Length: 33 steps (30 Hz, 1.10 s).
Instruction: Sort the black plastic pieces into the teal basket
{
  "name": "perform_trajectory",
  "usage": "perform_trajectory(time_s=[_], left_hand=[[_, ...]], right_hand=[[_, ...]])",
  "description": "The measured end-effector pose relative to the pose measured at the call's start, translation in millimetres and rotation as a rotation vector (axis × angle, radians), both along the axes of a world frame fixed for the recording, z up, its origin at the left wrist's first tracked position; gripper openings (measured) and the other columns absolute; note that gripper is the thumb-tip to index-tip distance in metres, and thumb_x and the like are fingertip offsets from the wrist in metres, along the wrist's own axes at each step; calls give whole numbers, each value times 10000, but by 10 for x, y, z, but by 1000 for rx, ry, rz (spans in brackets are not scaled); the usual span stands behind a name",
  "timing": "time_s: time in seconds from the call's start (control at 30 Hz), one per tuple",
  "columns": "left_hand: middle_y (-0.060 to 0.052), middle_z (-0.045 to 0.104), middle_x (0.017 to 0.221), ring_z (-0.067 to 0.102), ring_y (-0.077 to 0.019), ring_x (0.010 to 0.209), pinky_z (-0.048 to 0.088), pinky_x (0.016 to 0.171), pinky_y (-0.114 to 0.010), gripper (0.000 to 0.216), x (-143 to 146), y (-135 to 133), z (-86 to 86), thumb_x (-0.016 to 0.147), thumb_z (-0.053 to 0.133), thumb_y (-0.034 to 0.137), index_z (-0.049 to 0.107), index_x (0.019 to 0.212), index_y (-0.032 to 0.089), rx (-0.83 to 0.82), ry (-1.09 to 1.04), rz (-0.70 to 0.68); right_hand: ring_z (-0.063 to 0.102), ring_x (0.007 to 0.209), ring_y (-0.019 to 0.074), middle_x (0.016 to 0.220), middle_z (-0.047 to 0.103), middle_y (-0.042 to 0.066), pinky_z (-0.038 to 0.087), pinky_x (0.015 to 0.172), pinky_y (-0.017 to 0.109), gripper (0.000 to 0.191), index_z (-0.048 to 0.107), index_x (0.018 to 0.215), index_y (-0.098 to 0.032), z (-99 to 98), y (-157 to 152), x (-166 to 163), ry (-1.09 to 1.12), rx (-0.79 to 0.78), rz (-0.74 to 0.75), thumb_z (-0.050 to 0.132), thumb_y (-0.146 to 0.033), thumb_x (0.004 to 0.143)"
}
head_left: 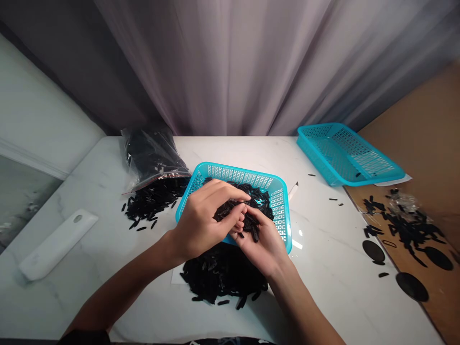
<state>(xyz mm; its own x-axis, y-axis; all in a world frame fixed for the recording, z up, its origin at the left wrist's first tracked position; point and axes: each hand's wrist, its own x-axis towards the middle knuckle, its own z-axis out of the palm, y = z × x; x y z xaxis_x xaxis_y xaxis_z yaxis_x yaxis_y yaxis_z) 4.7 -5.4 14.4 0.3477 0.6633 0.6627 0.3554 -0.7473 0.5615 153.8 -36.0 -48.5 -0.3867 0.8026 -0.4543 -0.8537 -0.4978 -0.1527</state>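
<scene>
Both of my hands are together over a blue plastic basket [282, 191] that holds many short black strips [264, 197]. My right hand [265, 244] is palm up and cupped, with several black strips [255, 234] lying in its palm and fingers. From the left, my left hand [206, 218] reaches over, its index finger and thumb bent together by the right fingertips. What it pinches, if anything, is too small to make out. Below the basket, close to both wrists, lies a large heap of the same black strips [223, 278].
A clear bag [151, 151] of black strips spills a pile [154, 201] at the back left. A white oblong case [57, 244] lies at left. Another blue basket [345, 153], a pencil-like stick [293, 190], black discs [412, 286] and scattered strips [406, 230] are at right.
</scene>
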Motion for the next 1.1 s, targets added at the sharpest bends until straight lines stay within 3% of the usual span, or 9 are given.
perform_trajectory(time_s=[0.17, 0.4, 0.9, 1.1], left_hand=[[-34, 672, 981, 660, -105, 910, 584, 814, -238, 226, -11, -6, -26, 900, 557, 5, 643, 1055, 145, -111, -14, -16], [-26, 687, 1009, 680, -107, 932, 604, 836, -227, 272, -12, 14, -62, 879, 581, -8, 652, 1083, 159, -180, -10, -9], [-18, 714, 950, 668, -97, 929, 543, 873, -225, 211, -45, 52, -21, 887, 579, -19, 680, 987, 138, -46, 53, 14], [-18, 701, 981, 644, -148, 950, 530, 878, -312, 111, -59, 17, -33, 888, 656, 109, 677, 984, 161, -45, 172, -28]], right_hand=[[535, 616, 107, 684, 558, 13, 518, 594, 200, 157, 618, 778, -143, 32, 6, -2, -2, -9, 4, 552, -178, 916], [526, 618, 110, 692, 549, 21, 505, 590, 204, 171, 610, 766, -139, 28, 11, 2, -9, -27, 4, 541, -173, 919], [512, 618, 112, 688, 544, 28, 497, 580, 209, 230, 611, 760, -127, 48, 13, 4, -17, -52, -1, 486, -170, 948], [565, 586, 98, 660, 596, 19, 525, 579, 202, 190, 630, 747, -123, 42, 16, -6, -25, -50, -25, 536, -146, 910]])
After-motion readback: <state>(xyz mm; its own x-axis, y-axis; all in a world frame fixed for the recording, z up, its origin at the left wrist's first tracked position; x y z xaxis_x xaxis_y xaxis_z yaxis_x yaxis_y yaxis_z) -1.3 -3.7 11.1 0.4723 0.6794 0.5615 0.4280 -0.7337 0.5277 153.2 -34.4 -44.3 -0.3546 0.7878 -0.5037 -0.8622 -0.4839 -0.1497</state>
